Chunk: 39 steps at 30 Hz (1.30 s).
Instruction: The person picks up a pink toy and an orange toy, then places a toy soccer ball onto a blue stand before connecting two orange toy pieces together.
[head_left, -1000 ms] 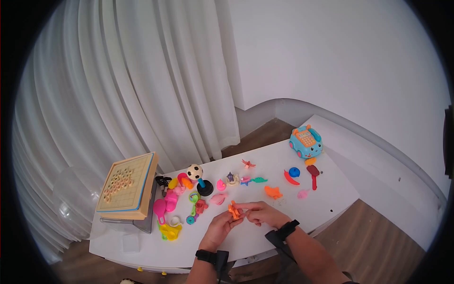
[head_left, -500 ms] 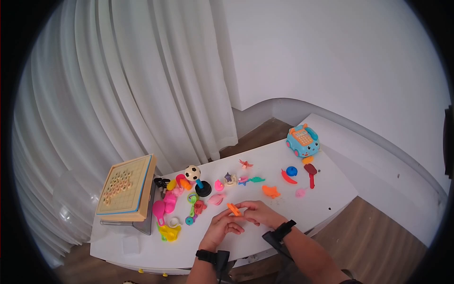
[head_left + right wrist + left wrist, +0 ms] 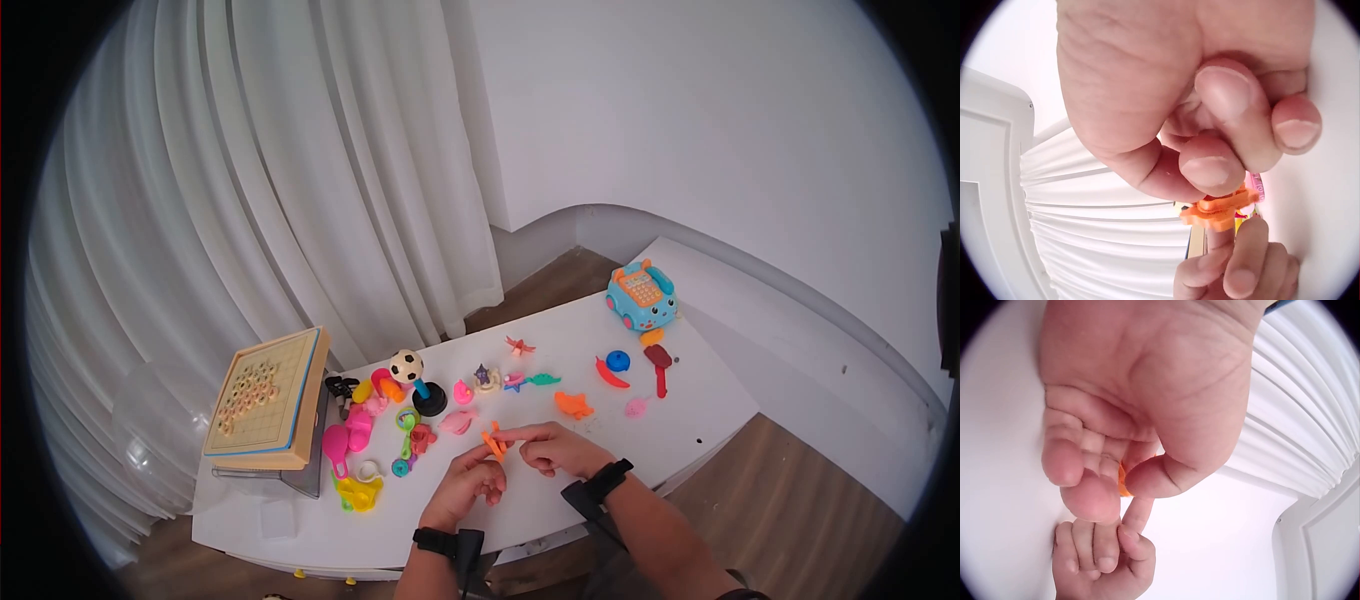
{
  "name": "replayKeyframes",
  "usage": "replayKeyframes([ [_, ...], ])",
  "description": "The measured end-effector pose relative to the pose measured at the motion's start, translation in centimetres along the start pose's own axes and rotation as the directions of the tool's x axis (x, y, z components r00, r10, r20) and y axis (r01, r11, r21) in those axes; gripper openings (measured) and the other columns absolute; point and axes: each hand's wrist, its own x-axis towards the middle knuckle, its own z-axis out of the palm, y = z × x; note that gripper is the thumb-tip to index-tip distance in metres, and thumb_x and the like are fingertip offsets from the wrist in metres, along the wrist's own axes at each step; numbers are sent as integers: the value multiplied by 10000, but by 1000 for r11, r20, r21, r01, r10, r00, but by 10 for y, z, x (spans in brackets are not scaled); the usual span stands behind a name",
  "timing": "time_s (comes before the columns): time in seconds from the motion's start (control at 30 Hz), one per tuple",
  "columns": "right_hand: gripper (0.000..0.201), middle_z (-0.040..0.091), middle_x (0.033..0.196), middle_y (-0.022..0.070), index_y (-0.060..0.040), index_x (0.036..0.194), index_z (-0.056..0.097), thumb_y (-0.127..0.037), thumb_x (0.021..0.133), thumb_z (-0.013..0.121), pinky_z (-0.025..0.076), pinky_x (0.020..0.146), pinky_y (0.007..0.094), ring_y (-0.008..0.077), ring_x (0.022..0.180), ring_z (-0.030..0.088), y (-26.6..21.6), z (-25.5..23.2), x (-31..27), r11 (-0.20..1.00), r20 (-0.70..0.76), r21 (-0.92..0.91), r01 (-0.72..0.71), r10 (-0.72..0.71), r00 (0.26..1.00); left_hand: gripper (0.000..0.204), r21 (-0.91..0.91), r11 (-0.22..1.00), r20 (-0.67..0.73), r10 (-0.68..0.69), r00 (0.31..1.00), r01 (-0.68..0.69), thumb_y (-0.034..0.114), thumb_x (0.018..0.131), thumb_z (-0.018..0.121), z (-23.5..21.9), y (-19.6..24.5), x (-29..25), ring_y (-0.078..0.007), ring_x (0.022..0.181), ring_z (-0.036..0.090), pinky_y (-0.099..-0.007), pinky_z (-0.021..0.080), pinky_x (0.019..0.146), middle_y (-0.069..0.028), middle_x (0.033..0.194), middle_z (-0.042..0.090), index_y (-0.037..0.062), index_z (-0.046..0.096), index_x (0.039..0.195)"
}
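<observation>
1. Orange moulded-plastic toy piece [image 3: 492, 441], small and flat with ridged edges, held just above the white counter [image 3: 640, 440], between both hands, near the front edge.
2. Pinched from one side by thumb and fingertips of the left hand [image 3: 470, 480]; pinched from the other by thumb and forefinger of the right hand [image 3: 555, 450], remaining fingers curled under.
3. Probably light, stiff and a little slick; likely best taken by the flat edges, as seen in the right wrist view [image 3: 1219, 209], not by any thin prongs.
4. Mostly hidden in the left wrist view: only an orange sliver [image 3: 1122, 484] between thumb and fingers.
5. Exact shape hard to make out, too small in the head view.
6. Nearby: orange star-like toy [image 3: 575, 405], pink plastic shell shape [image 3: 460, 421], blue toy telephone car [image 3: 642, 298], wooden peg board [image 3: 268, 398].
</observation>
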Motion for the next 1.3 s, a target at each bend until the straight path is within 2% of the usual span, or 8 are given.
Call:
replayKeyframes([
  [0.07, 660, 454, 629, -31, -106, 1528, 594, -12, 880, 509, 361, 510, 235, 69, 519, 399, -4, 2, -2, 1000, -17, -6, -5, 5, 1000, 567, 28, 1000, 73, -4, 997, 2, 93, 905, 567, 3, 8, -4, -137, 598, 579, -256, 439, 564, -44, 743, 631, 26, 586, 1468],
  [0.3, 683, 463, 660, -26, -153, 1587, 530, -37, 914, 516, 383, 538, 239, 73, 551, 434, -8, 5, 1, 994, -4, -97, -59, 59, 998, 543, -14, 999, 71, 37, 997, -36, 94, 909, 569, 2, 9, -7, -107, 577, 490, -258, 393, 548, -33, 739, 603, -6, 605, 1441],
  [0.5, 681, 497, 698, -16, -119, 1603, 493, -41, 928, 530, 389, 528, 241, 69, 545, 433, -8, 9, 1, 995, -22, -95, -29, 27, 999, 360, 12, 1000, 46, -3, 999, 3, 228, 1055, 552, 2, 2, -1, -95, 574, 484, -236, 382, 535, -18, 711, 578, -3, 671, 1305],
  [0.57, 577, 514, 699, -16, -70, 1535, 553, -74, 958, 547, 390, 514, 243, 68, 545, 448, -6, 8, 3, 987, -28, -152, -44, 40, 999, 378, 22, 1000, 16, 11, 1000, -11, 319, 1113, 523, -3, -6, 2, -90, 582, 500, -231, 378, 524, -13, 721, 581, 8, 693, 1244],
  [0.77, 318, 547, 684, -17, -25, 1259, 671, -242, 1032, 618, 374, 470, 235, 48, 531, 471, 2, 7, 8, 992, -49, -115, -46, 41, 998, 349, -85, 996, -9, 28, 1000, -28, 322, 1126, 512, 5, -2, -1, -114, 605, 547, -247, 396, 527, -21, 768, 601, 24, 693, 1134],
  [1.0, 314, 524, 676, -30, -36, 1156, 694, -322, 1082, 589, 382, 496, 240, 51, 541, 456, 1, 10, 7, 987, -96, -142, -77, 64, 993, 356, -110, 990, -59, 84, 995, -90, 326, 1134, 505, 4, -12, 2, -142, 614, 570, -264, 430, 539, -44, 793, 627, 18, 674, 1077],
  [1.17, 402, 521, 623, -28, -52, 960, 697, -412, 1093, 577, 364, 460, 252, 65, 495, 454, 10, 9, 13, 973, -118, -224, -50, 24, 993, 358, -128, 986, -107, 91, 990, -104, 338, 1129, 529, 1, -19, 4, -152, 591, 577, -270, 438, 534, -47, 774, 638, 39, 659, 981],
  [1.3, 431, 518, 612, -26, -52, 928, 685, -429, 1097, 565, 366, 461, 258, 70, 491, 458, 8, 11, 12, 970, -114, -240, -44, 17, 993, 367, -122, 987, -131, 89, 987, -105, 344, 1119, 554, 2, -18, 4, -145, 582, 571, -271, 432, 532, -42, 759, 632, 41, 664, 944],
])
